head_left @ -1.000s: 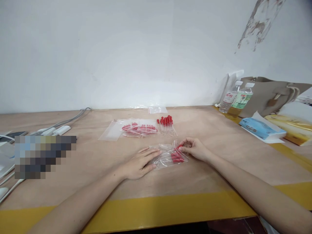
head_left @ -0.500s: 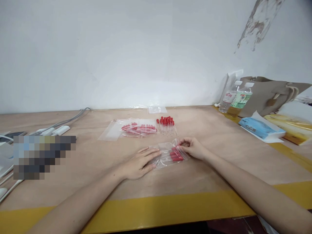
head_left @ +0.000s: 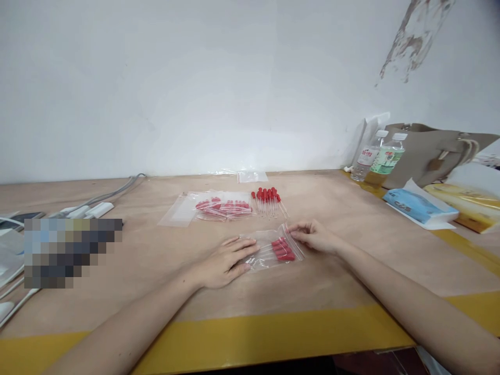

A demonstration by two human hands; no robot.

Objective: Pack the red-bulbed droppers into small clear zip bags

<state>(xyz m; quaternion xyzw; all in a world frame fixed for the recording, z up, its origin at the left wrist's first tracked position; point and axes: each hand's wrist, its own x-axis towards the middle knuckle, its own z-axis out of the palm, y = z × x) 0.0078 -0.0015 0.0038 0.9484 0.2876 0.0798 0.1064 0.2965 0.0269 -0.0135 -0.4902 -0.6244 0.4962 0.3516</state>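
Droppers beside filled bag, behind pouch

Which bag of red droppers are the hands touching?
The nearer bag: the left hand lies flat on it, the right hand touches its edge. The farther bag lies untouched.

clear bag of red-capped droppers lies flat on table.

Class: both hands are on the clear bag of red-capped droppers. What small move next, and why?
Probably pinch the clear bag at its mouth with the right hand and slide along to close it: the left hand pins it flat, the red-capped droppers lie inside, and the right fingertips sit at that end.
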